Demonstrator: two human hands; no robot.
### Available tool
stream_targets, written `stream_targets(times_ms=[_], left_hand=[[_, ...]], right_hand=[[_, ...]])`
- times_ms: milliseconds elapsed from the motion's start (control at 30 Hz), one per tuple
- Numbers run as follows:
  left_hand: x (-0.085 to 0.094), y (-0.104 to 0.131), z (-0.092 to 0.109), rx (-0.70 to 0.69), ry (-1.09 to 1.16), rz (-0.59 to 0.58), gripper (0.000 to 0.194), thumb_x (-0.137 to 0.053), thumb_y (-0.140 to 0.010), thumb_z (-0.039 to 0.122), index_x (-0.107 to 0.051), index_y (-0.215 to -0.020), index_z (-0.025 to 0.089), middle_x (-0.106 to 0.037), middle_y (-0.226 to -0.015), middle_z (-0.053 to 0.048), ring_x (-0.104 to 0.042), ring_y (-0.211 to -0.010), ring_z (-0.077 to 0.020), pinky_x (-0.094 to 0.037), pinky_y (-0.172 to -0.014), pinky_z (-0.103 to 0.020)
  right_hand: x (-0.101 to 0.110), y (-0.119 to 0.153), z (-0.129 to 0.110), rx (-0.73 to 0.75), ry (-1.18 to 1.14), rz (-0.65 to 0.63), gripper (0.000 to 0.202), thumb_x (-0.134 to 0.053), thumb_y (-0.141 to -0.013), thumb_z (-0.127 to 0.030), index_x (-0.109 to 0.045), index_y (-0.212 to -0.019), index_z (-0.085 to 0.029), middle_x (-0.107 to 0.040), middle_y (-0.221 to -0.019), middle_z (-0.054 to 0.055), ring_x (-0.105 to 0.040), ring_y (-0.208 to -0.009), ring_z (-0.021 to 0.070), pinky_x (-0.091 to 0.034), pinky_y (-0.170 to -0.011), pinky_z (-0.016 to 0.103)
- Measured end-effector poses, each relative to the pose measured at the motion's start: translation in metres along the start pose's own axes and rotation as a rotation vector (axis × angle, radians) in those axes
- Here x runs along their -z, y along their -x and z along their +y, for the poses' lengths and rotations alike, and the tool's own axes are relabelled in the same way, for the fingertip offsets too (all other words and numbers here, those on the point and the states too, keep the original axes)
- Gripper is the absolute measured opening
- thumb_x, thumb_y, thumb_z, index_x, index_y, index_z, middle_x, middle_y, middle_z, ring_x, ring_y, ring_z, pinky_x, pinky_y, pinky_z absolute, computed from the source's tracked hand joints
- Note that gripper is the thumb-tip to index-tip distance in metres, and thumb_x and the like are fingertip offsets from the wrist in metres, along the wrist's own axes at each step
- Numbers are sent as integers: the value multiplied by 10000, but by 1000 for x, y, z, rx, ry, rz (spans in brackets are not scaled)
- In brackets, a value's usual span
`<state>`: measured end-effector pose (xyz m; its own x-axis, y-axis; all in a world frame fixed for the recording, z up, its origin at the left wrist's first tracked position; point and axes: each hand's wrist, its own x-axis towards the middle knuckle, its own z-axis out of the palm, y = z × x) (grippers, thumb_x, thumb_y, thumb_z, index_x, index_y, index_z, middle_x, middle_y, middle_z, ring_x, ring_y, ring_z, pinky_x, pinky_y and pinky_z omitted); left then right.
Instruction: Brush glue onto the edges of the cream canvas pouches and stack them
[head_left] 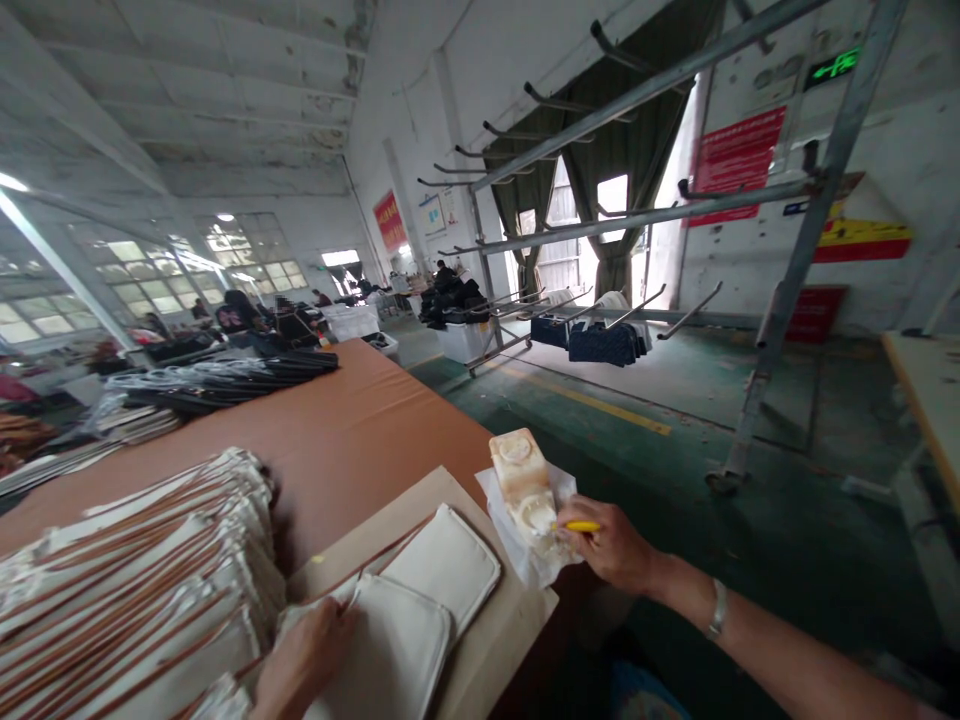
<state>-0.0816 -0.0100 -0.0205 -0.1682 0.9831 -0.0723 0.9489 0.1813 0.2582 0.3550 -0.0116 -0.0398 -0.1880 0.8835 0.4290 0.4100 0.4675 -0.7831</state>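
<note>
My left hand (304, 655) lies flat on a cream fabric pouch piece (397, 645) that rests on a tan board (491, 640) at the table's near corner. A second cream pouch (448, 562) lies just beyond it. My right hand (615, 545), with a bracelet on the wrist, pinches a thin yellow tool (581, 526) whose tip is at a whitish glue container (523, 480) set on white plastic film (517, 540) at the table's right edge.
A long stack of cream pouches with brown trim (135, 580) fills the left of the brown table (360, 430). Dark bundles (225, 385) lie farther back. A metal rack on wheels (787, 300) stands on the green floor to the right. People work in the distance.
</note>
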Motion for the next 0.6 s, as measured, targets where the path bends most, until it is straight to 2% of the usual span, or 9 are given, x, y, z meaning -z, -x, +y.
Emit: stream_targets(times_ms=[100, 200, 333, 433, 600], left_hand=[[4, 1, 8, 27, 82, -16, 340, -509, -757, 450, -511, -516, 210, -619, -542, -62, -660, -676, -307, -455, -636, -353], [10, 10, 17, 24, 193, -13, 373, -512, -760, 497, -549, -539, 199, -594, -518, -29, -643, -647, -272, -440, -585, -297], [20, 34, 33, -15, 354, -8, 478, -507, -760, 625, -663, -715, 176, -642, -611, -7, -622, -641, -227, -438, -548, -256], [25, 56, 51, -85, 470, -32, 529, -512, -774, 661, -698, -813, 168, -673, -714, -10, -616, -691, -207, -463, -603, -247], [24, 85, 82, -198, 736, -118, 440, -622, -775, 595, -719, -858, 174, -657, -741, -12, -576, -689, -178, -444, -598, -234]], right_hand=[[-6, -1, 14, -159, -69, 170, 349, -503, -907, -496, -681, -913, -195, -670, -743, 45, -619, -647, 199, -490, -632, 310], [-9, 2, 29, -316, -127, 321, 433, -472, -894, -564, -650, -859, -170, -592, -561, 13, -533, -445, 185, -406, -450, 292], [-2, 10, 29, -395, -167, 443, 388, -593, -818, -568, -605, -733, -189, -532, -521, -3, -481, -459, 171, -352, -457, 289], [-3, 8, 0, -395, -274, 436, 377, -584, -829, -569, -584, -774, -196, -490, -552, -28, -435, -484, 141, -341, -464, 272], [-17, -10, -84, -351, -659, 272, 348, -625, -833, -524, -569, -864, -182, -392, -539, -77, -319, -456, 83, -246, -419, 221]])
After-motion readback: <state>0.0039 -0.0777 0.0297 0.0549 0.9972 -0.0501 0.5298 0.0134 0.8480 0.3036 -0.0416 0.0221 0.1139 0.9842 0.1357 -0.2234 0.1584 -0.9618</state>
